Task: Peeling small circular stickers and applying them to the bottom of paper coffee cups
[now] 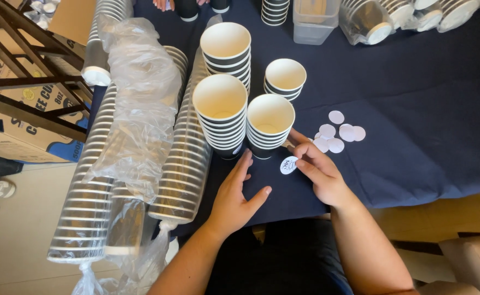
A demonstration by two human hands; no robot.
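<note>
My right hand [317, 172] pinches a small round white sticker [288, 165] at its fingertips, just above the dark blue tablecloth [415, 136]. My left hand [235, 196] rests flat and open on the cloth, its fingers reaching toward the base of a stack of black-and-white ribbed paper cups [270, 124]. A taller stack [220, 112] stands to the left of it, and two more stacks [226, 52] [285, 78] stand behind. A few loose round white stickers [338, 134] lie on the cloth to the right of my right hand.
Long sleeves of stacked cups in clear plastic [136, 136] lie along the table's left edge. More cup stacks and a clear plastic container [314, 19] sit at the far side. A cardboard box [16, 125] and dark wooden frame [21, 65] stand at left.
</note>
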